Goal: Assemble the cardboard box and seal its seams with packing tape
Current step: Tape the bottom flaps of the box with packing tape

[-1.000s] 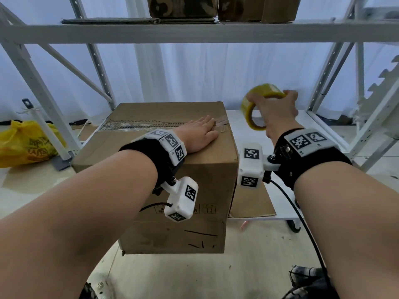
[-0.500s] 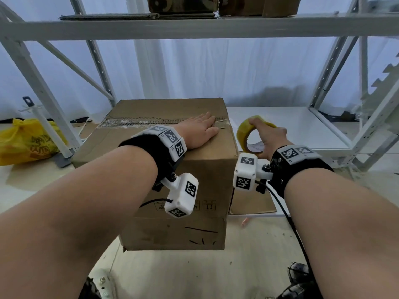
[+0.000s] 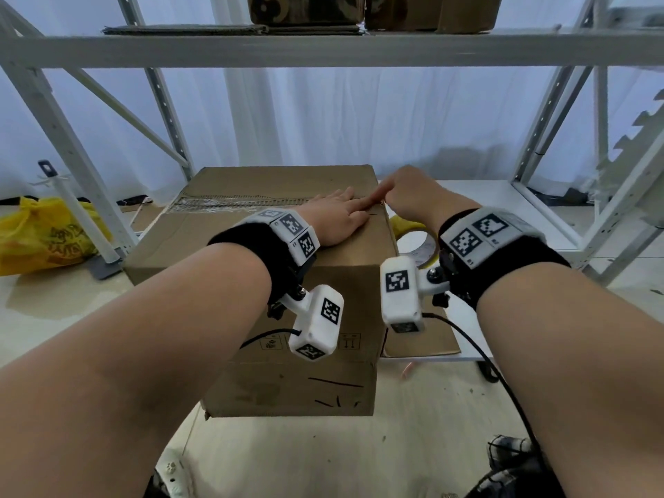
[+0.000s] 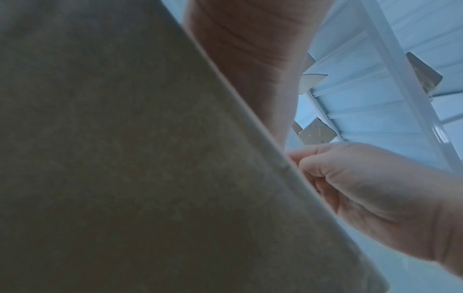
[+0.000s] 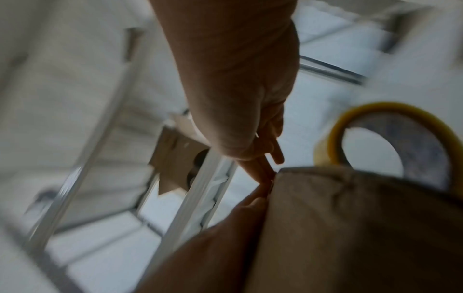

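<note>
Right hand (image 3: 406, 195) has dropped the tape roll (image 3: 416, 242), now pinching the tape end at the box (image 3: 287, 282) edge; left hand (image 3: 334, 221) presses flat. Next: smooth tape down.

A brown cardboard box (image 4: 125, 158) wall fills the left, with the right hand (image 4: 371, 198) curled at its edge.

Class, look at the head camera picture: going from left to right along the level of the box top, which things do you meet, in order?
Yellow plastic bag → cardboard box → left hand → right hand → roll of packing tape → white shelf board → rack upright.
</note>
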